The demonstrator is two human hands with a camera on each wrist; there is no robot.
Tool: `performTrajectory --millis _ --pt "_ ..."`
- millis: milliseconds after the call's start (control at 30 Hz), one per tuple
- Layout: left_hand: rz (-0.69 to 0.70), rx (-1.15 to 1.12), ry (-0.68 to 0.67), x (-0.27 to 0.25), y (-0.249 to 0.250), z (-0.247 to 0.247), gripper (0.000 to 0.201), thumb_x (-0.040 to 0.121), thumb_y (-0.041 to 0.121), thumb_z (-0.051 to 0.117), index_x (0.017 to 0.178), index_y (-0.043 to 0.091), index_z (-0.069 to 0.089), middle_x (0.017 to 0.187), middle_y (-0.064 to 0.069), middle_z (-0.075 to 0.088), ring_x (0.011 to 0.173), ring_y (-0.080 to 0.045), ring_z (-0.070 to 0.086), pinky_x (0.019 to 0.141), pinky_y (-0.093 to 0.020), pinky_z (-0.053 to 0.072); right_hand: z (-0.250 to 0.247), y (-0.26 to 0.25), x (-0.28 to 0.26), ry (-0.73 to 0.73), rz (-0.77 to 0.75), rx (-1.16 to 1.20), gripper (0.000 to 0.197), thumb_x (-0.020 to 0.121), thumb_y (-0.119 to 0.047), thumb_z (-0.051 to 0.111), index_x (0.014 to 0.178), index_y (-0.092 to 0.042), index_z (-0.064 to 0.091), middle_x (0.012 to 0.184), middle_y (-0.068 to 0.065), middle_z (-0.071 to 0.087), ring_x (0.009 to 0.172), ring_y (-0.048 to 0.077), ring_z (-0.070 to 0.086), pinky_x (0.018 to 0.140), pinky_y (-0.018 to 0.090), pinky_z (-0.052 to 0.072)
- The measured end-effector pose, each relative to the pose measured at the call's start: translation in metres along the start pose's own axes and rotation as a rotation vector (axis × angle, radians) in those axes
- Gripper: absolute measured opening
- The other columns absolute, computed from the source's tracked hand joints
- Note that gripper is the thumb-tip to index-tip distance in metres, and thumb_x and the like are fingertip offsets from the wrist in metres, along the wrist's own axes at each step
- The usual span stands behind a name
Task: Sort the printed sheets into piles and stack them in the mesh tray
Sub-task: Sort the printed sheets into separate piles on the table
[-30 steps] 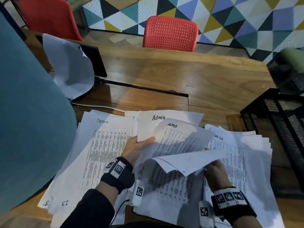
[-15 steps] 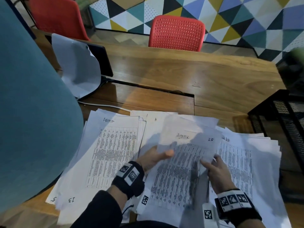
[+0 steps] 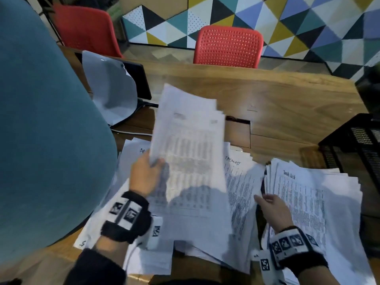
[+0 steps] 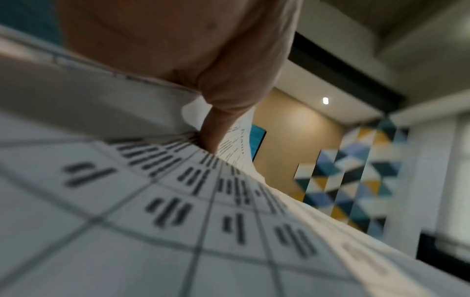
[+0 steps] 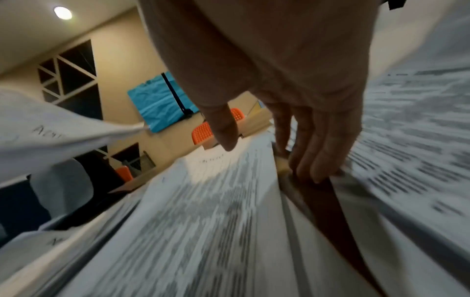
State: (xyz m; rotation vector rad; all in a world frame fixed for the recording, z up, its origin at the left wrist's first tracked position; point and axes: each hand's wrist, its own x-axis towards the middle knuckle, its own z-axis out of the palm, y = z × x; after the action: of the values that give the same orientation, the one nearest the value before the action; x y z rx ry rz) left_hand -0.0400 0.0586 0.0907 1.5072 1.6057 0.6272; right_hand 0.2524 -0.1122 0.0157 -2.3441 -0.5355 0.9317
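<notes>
A sheaf of printed sheets [image 3: 191, 153] is lifted off the worktop [image 3: 287, 103], tilted up and blurred, with the left hand [image 3: 145, 175] gripping its left edge, thumb [image 4: 216, 128] pressed on the printed table. Under and around it more sheets lie spread: a pile [image 3: 131, 161] at left, a "Task list" sheet [image 3: 240, 182] in the middle, and a fanned "Task list" pile [image 3: 312, 194] at right. The right hand [image 3: 273, 210] holds nothing, fingers [image 5: 320, 152] straight and relaxed, tips down in the gap between the middle sheet and the right pile. The black mesh tray [image 3: 353, 145] sits at the worktop's right edge, just beyond the right pile. Two red chairs [image 3: 228, 48] stand behind.
</notes>
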Motion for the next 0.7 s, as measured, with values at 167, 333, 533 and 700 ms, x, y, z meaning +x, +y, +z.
performTrajectory --millis 167,333,533,700 --pt "-0.235 0.619 0.005 0.003 -0.059 -0.022 0.039 0.099 0.015 0.043 0.139 0.012 0.045 0.122 -0.026 0.061 0.112 -0.044 0.058 0.092 -0.049 0.049 0.025 0.018 0.002 0.106 0.092 -0.26 0.054 0.075 -0.057 0.068 0.075 -0.006 0.051 0.076 0.011 0.054 0.052 0.02 0.051 0.051 0.029 0.046" --pt "-0.188 0.787 0.176 -0.018 -0.076 0.01 0.044 0.088 0.004 0.052 0.129 -0.005 0.038 0.131 -0.026 0.047 0.119 -0.041 0.048 0.099 -0.052 0.045 0.044 -0.001 0.003 0.078 0.15 -0.243 0.09 0.057 -0.065 0.077 0.118 -0.006 0.046 0.096 0.017 0.059 0.076 0.028 0.061 0.051 0.032 0.048" --pt "0.444 0.49 -0.209 -0.053 -0.049 0.086 0.035 0.095 0.019 0.06 0.128 0.009 0.052 0.127 -0.006 0.061 0.113 -0.02 0.061 0.099 -0.034 0.051 0.043 -0.003 0.0 0.17 -0.099 -0.221 0.033 0.083 -0.026 0.071 0.111 -0.014 0.057 0.065 -0.002 0.055 0.049 0.011 0.048 0.043 0.02 0.036" --pt "0.311 0.516 -0.469 -0.059 -0.045 0.116 0.04 0.098 0.04 0.054 0.124 0.01 0.047 0.119 -0.004 0.056 0.105 -0.017 0.054 0.088 -0.023 0.044 0.03 0.014 -0.002 0.218 -0.309 -0.126 0.032 0.093 -0.027 0.06 0.07 -0.03 0.037 0.051 -0.006 0.042 0.046 0.01 0.039 0.05 0.022 0.033"
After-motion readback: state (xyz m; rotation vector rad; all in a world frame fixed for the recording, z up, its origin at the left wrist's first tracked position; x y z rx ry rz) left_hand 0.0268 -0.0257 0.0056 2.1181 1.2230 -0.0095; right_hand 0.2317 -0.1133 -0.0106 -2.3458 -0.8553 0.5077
